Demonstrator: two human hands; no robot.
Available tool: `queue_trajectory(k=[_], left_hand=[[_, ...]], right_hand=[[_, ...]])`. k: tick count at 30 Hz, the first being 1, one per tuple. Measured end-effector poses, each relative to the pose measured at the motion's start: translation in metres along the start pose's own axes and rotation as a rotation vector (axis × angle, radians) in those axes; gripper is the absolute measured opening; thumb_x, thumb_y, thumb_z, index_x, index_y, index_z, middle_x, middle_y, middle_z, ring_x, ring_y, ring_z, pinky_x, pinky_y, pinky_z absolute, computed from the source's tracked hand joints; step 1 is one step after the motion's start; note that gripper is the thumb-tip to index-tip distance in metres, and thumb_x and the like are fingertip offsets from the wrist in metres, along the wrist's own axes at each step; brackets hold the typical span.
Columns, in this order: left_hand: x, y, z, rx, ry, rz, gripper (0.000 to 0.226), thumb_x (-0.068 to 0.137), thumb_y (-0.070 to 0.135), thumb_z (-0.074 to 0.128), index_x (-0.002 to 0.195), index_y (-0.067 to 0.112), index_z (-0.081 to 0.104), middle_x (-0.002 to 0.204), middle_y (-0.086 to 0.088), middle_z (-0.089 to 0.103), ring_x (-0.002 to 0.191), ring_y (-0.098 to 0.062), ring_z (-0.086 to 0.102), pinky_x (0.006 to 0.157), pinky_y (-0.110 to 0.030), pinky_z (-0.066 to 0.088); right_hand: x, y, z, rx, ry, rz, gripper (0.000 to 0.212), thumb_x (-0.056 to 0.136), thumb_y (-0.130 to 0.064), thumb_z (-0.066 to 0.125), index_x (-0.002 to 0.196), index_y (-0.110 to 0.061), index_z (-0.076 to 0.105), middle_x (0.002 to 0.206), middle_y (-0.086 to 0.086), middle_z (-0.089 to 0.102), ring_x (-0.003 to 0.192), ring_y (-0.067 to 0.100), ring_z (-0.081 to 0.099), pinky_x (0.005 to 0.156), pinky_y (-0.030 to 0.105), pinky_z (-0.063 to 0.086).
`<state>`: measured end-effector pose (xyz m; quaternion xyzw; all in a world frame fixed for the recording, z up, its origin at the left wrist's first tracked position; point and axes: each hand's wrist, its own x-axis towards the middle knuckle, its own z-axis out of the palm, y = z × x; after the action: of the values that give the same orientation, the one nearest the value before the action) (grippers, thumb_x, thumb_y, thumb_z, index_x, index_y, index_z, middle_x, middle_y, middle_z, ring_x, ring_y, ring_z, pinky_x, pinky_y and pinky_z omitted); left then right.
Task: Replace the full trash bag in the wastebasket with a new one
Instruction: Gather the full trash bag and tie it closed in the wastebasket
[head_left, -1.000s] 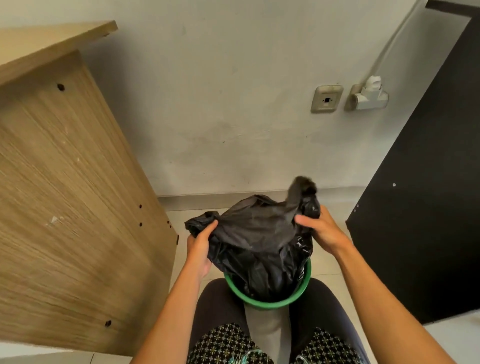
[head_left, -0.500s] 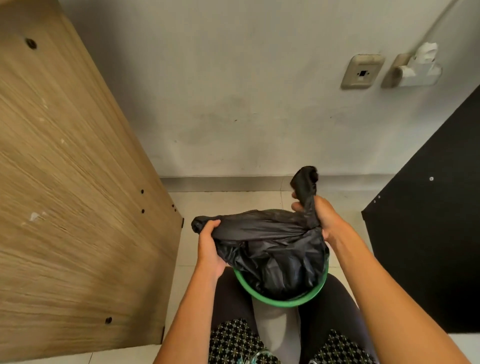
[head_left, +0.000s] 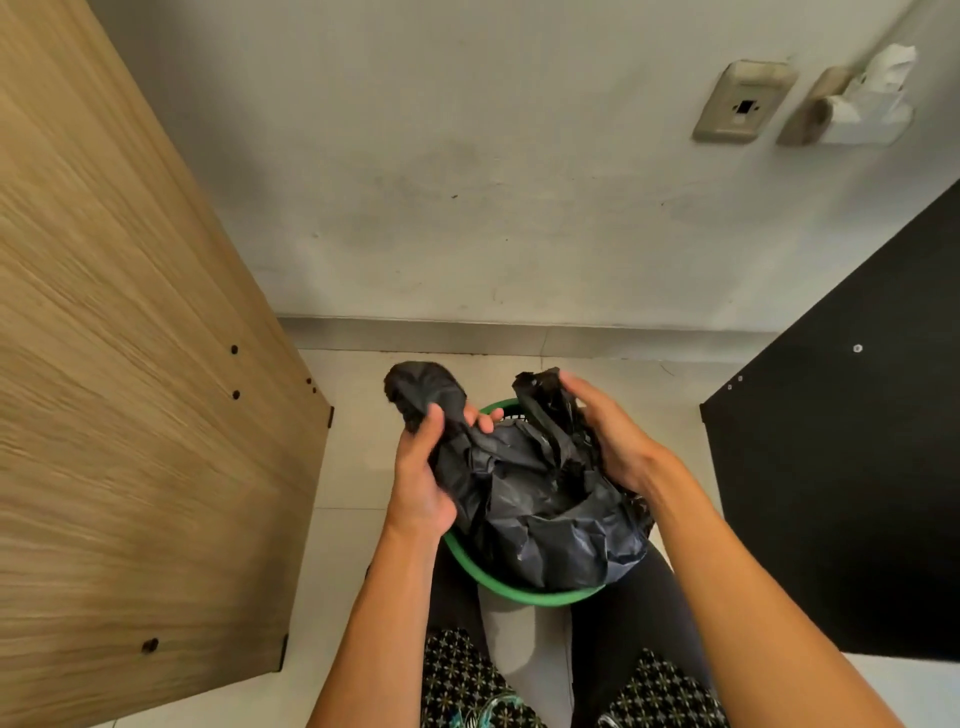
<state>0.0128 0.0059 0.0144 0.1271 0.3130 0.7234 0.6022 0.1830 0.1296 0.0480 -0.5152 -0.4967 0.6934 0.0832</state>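
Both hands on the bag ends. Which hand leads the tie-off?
Left, probably. The left hand grips the longer gathered end of the black trash bag; the right hand holds a shorter flap over the green wastebasket.

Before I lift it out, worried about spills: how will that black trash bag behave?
Probably floppy: the black trash bag crumples between the left hand and right hand. Likely light. It may snag on the green wastebasket rim.
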Motion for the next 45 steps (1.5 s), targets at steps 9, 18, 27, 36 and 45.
queue_trajectory(k=[9, 18, 27, 36, 45], left_hand=[[0.005, -0.006, 0.012, 0.379, -0.001, 0.046, 0.051, 0.085, -0.002, 0.069, 0.132, -0.008, 0.050, 0.117, -0.019, 0.074, 0.095, -0.029, 0.075, 0.090, -0.044, 0.059], [0.013, -0.025, 0.020, 0.312, 0.108, -0.059, 0.014, 0.088, 0.005, 0.055, 0.093, -0.008, 0.059, 0.074, -0.019, 0.067, 0.077, -0.032, 0.067, 0.089, -0.044, 0.055], [0.008, -0.031, 0.026, 0.213, 0.004, 0.043, 0.025, 0.092, 0.022, 0.043, 0.068, 0.014, 0.042, 0.064, -0.009, 0.038, 0.059, -0.023, 0.037, 0.066, -0.039, 0.031], [0.000, -0.041, 0.040, 0.578, 0.056, 0.064, 0.074, 0.074, 0.082, 0.061, 0.096, 0.012, 0.071, 0.060, 0.000, 0.063, 0.051, -0.008, 0.056, 0.054, -0.018, 0.043], [0.006, -0.037, 0.041, 0.685, 0.191, -0.011, 0.039, 0.111, 0.032, 0.038, 0.106, 0.016, 0.073, 0.104, -0.004, 0.077, 0.104, -0.019, 0.072, 0.088, -0.030, 0.056]], right_hand=[[0.001, 0.024, 0.011, 0.016, 0.160, -0.283, 0.021, 0.091, 0.001, 0.068, 0.109, -0.007, 0.076, 0.103, 0.008, 0.079, 0.103, 0.026, 0.074, 0.088, 0.032, 0.058], [0.004, 0.023, 0.026, 0.613, 0.003, -0.390, 0.013, 0.096, 0.006, 0.044, 0.098, -0.003, 0.054, 0.063, 0.009, 0.055, 0.065, 0.030, 0.064, 0.079, 0.044, 0.053], [0.013, 0.020, 0.032, 0.499, -0.127, -0.324, 0.038, 0.066, -0.037, 0.069, 0.062, -0.016, 0.038, 0.053, 0.009, 0.035, 0.063, 0.036, 0.037, 0.065, 0.042, 0.038], [-0.012, 0.008, 0.045, 0.093, 0.144, -0.346, 0.065, 0.094, -0.069, 0.039, 0.076, -0.015, 0.072, 0.053, 0.001, 0.064, 0.049, 0.017, 0.060, 0.051, 0.025, 0.050], [-0.006, 0.009, 0.047, 0.147, 0.199, -0.289, 0.058, 0.111, -0.045, 0.025, 0.114, -0.012, 0.073, 0.098, 0.002, 0.076, 0.094, 0.014, 0.073, 0.075, 0.017, 0.054]])
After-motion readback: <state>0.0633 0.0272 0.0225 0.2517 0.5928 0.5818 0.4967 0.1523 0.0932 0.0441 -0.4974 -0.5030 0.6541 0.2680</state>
